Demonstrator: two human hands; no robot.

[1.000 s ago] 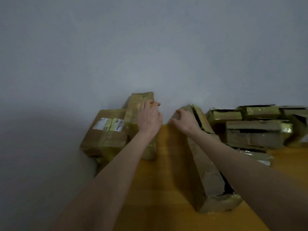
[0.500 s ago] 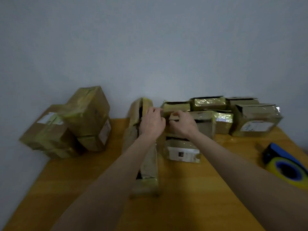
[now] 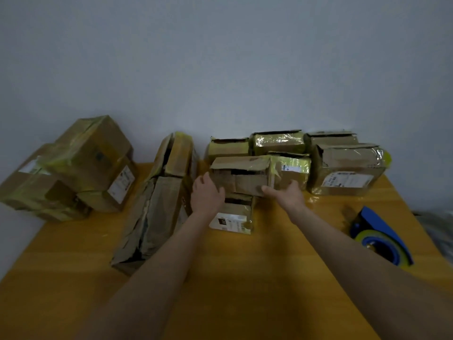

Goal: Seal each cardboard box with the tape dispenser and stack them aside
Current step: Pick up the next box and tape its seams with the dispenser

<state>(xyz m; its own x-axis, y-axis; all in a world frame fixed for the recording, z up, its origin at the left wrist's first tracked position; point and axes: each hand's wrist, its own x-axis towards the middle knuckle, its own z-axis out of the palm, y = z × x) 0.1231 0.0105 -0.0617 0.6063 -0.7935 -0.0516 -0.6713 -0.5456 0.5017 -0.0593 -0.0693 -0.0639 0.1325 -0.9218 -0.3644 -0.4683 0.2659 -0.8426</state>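
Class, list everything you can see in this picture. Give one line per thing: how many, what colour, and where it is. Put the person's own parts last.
Taped boxes: about four, brown with yellowish tape, piled at the table's far left.
Long box: one, brown, torn open, left of centre.
Held box: one, brown, flaps loose, centre.
Labelled box: one, brown with a white label, under the held box.
Other boxes: about five, brown with shiny tape, along the wall at right.
Tape dispenser: one, blue with a yellowish roll, right edge.
Table: one, orange-brown wood.
Wall: grey-white, behind.
Left hand: on the held box's left side.
Right hand: on its right side.
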